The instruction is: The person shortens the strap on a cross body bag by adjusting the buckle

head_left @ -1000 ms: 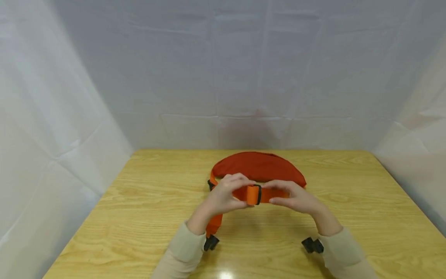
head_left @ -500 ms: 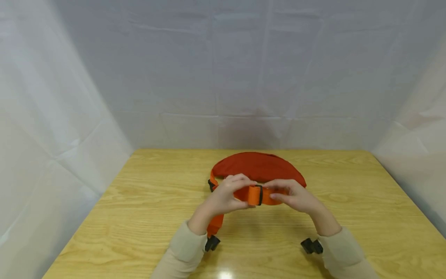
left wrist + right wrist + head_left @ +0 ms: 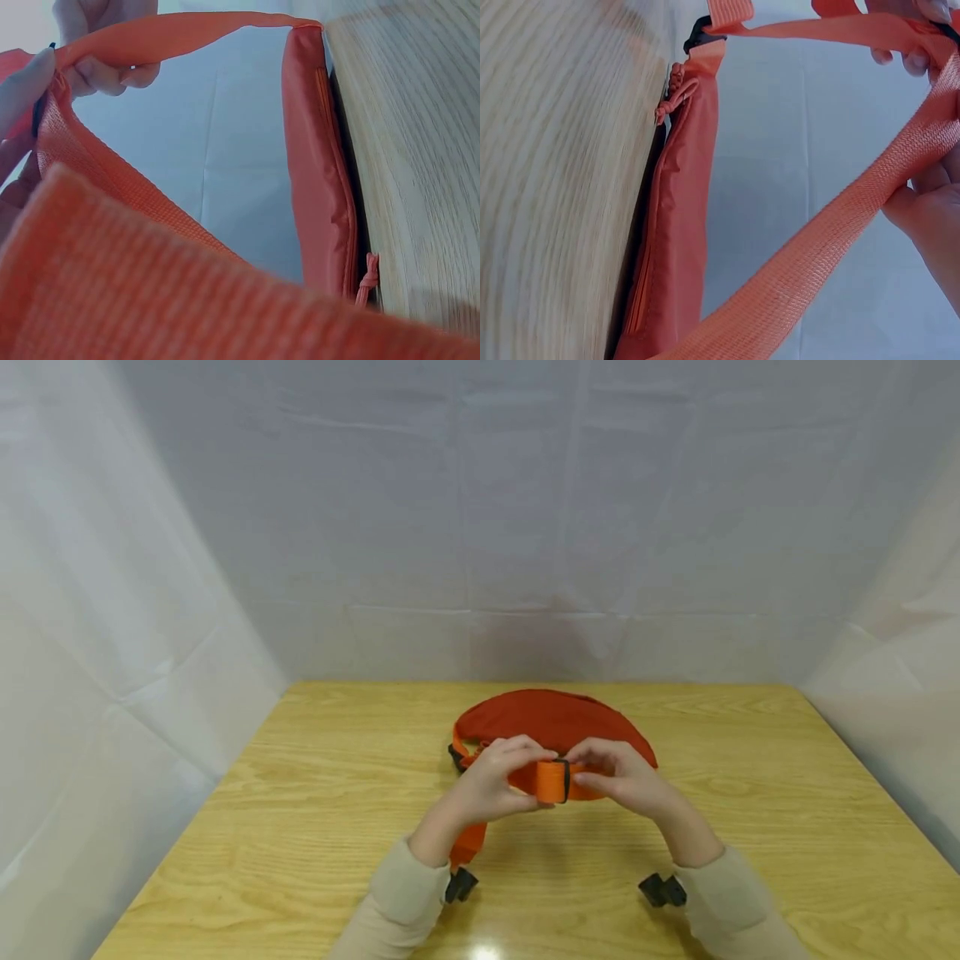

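While a strap is held up in two hands, a pouch rests near the far edge of the desk

Where the strap passes through a black slider, the left hand has it on the side toward the desk's left edge. Its grip is parted about as wide as the strap, fingers along the upper border and thumb along the lower, holding the folded orange loop. Nearer the desk's right edge, the right hand has a narrower grip, thumb and fingertips pinching the strap just beside the slider; whether they touch the slider itself I cannot tell.

The red pouch is beyond both hands, around the middle of the far edge, well apart from the far corners. A black clip joins strap to pouch at its left end, with a zip cord close by. More strap shows below the left hand, near the beige cuff. White cloth hangs behind the desk.
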Demonstrator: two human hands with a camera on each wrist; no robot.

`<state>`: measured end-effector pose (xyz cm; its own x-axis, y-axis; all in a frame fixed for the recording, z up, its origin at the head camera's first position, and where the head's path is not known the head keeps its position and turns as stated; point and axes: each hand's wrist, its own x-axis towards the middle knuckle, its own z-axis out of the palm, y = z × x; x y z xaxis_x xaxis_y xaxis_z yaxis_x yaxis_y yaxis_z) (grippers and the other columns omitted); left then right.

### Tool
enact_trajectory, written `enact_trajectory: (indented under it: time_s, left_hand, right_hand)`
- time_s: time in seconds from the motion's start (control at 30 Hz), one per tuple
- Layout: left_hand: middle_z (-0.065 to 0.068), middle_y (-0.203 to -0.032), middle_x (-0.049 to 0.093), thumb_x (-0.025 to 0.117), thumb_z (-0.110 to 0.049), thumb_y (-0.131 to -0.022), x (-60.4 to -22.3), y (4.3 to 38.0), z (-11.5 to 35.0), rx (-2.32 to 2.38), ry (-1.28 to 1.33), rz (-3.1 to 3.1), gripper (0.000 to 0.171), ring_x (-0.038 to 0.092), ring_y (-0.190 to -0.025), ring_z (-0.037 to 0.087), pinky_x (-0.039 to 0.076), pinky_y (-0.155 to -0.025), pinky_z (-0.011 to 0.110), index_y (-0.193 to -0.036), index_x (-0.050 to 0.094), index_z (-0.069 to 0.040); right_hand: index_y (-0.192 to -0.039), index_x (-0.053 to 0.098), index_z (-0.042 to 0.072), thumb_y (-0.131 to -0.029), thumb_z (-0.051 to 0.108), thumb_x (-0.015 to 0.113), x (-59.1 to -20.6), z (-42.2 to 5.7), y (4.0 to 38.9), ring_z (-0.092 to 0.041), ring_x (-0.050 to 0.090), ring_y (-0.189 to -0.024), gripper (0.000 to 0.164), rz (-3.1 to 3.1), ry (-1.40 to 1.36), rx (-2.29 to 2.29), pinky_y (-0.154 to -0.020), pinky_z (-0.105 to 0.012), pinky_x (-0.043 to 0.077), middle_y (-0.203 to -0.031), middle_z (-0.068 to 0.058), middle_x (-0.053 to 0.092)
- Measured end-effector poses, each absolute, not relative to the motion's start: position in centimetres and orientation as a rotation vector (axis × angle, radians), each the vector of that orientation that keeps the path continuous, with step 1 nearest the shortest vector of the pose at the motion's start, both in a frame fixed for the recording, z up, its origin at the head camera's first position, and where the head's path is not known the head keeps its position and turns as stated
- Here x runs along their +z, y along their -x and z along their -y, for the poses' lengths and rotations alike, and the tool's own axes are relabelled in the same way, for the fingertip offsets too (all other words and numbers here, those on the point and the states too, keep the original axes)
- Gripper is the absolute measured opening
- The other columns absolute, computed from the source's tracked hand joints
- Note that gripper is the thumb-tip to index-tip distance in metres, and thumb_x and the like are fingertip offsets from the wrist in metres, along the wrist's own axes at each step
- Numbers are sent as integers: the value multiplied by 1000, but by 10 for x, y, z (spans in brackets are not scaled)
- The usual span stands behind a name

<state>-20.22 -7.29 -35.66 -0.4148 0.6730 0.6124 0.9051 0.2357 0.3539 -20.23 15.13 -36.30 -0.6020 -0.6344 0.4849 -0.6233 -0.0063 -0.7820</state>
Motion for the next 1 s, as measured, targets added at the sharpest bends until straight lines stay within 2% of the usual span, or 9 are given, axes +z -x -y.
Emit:
enact_trajectory:
  time_s: [0.27, 0.5, 0.67, 0.83, 1.0]
  left_hand:
    - [3, -98, 56, 79, -12, -66, -358, 202, 72, -961, 1413, 2167, 46, 49, -88, 13, 38, -80, 28, -108, 60, -2]
    - [3, -98, 56, 78, -12, -66, -357, 202, 75, -969, 1384, 2163, 45, 50, -88, 14, 38, -80, 28, -106, 61, -2]
    - [3, -98, 56, 78, -12, -66, -356, 203, 78, -996, 1388, 2154, 45, 50, -88, 13, 38, -80, 29, -107, 60, -3]
    - [3, -98, 56, 78, -11, -67, -356, 204, 78, -1018, 1405, 2145, 45, 49, -89, 14, 38, -81, 29, -108, 60, -3]
    - [4, -99, 56, 78, -11, -67, -356, 204, 77, -1029, 1411, 2147, 46, 50, -90, 14, 38, -81, 29, -108, 60, -3]
  right_hand:
    - [-94, 58, 0, -84, -6, 55, -366, -147, 202, -16, 59, -74, 12, -2217, 1327, -1827, -64, -29, 49, -88, -3, 61]
    - [-107, 58, -1, -83, -6, 56, -368, -154, 203, -16, 56, -89, 25, -2219, 1388, -1732, -73, -30, 48, -103, -1, 59]
    - [-117, 55, 1, -84, -9, 53, -366, -158, 203, -14, 54, -95, 35, -2208, 1443, -1651, -74, -29, 48, -112, 2, 56]
    - [-118, 56, 3, -84, -10, 51, -368, -159, 205, -13, 54, -95, 36, -2233, 1444, -1661, -73, -28, 48, -112, 0, 57]
    - [-116, 55, -3, -85, -8, 51, -368, -159, 205, -13, 56, -94, 31, -2219, 1383, -1700, -73, -28, 48, -110, 1, 58]
